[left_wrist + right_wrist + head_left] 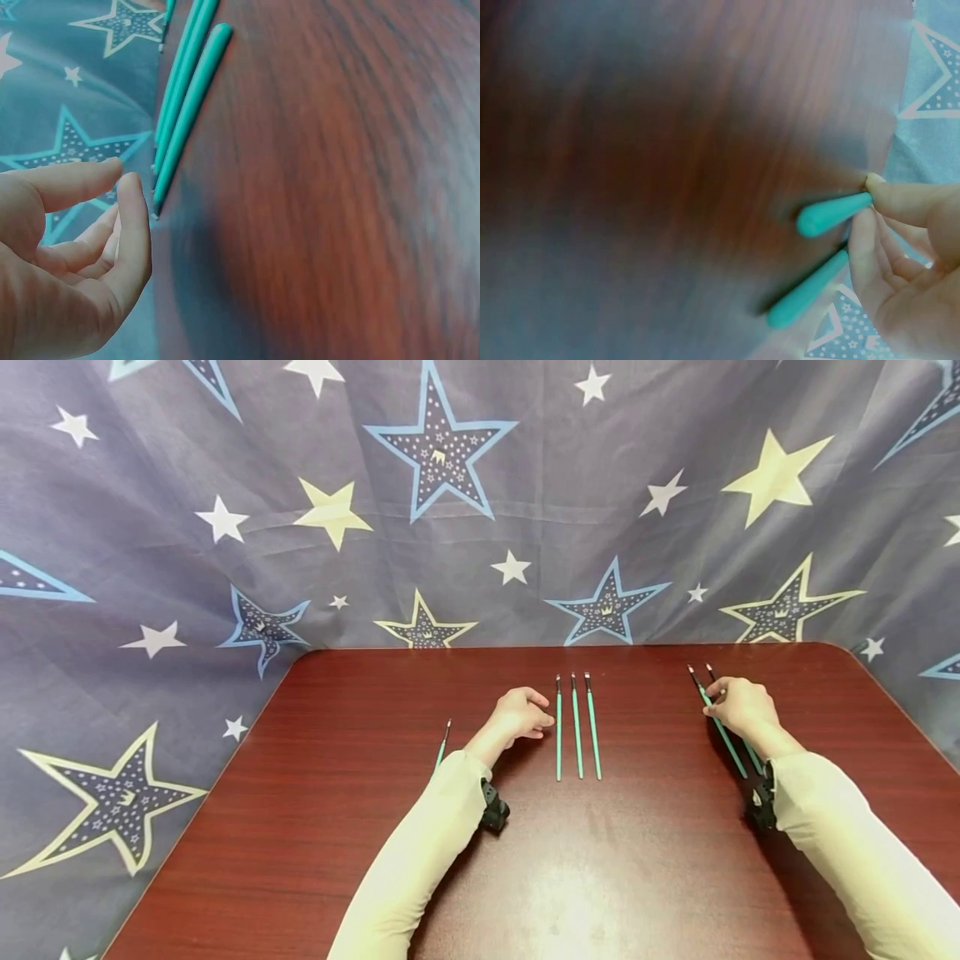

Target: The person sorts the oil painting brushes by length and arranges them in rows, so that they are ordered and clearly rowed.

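Observation:
Three thin paintbrushes with turquoise handles (577,735) lie side by side near the table's middle, bristles towards the back. Just to their left is my left hand (517,714), fingers loosely bent. Nothing lies between its thumb and fingertips in the left wrist view, where the brush handles (184,120) are beside it. On the right, my right hand (742,706) pinches a slanted paintbrush (727,743) between thumb and finger; its handle end (825,216) shows in the right wrist view. A second paintbrush (810,289) lies beside it, partly hidden by the hand in the head view.
Another paintbrush (443,743) lies left of my left forearm, its lower part hidden by the sleeve. All lie on a dark red wooden table (300,827). A grey cloth with stars (480,543) hangs behind the table's back edge.

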Tool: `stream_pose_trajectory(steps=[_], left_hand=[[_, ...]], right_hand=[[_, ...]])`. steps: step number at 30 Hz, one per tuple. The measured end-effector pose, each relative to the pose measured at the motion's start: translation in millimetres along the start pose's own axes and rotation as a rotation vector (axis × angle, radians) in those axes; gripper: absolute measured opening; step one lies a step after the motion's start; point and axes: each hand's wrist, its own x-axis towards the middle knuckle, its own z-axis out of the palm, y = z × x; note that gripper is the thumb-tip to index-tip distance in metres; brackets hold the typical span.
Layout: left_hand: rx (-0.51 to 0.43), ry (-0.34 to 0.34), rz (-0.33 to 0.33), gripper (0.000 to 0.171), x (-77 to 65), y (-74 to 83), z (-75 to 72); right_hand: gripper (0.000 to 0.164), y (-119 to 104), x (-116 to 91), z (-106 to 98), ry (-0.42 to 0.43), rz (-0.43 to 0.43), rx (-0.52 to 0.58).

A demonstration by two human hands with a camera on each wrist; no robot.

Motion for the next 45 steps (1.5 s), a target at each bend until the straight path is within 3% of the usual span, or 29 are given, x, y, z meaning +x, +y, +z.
stream_pose_trajectory(steps=[9,14,20,45], left_hand=[[0.051,-0.057,0.058,0.035,-17.0,-2.4,-19.0],[0.106,-0.062,0.094,0.035,-26.6,-6.4,-26.2],[0.106,-0.044,0.123,0.035,-32.7,-15.2,-36.2],[0.097,0.018,0.112,0.034,-60.6,-43.2,-93.9]], right_hand=[[0.026,1,-1,2,0.022,0.009,-0.003],[0.029,2,-1,1,-0.003,0.000,0.002],[0.028,2,0,1,0.006,0.003,-0.002],[0.027,0,-2,1,0.006,-0.007,0.003]])
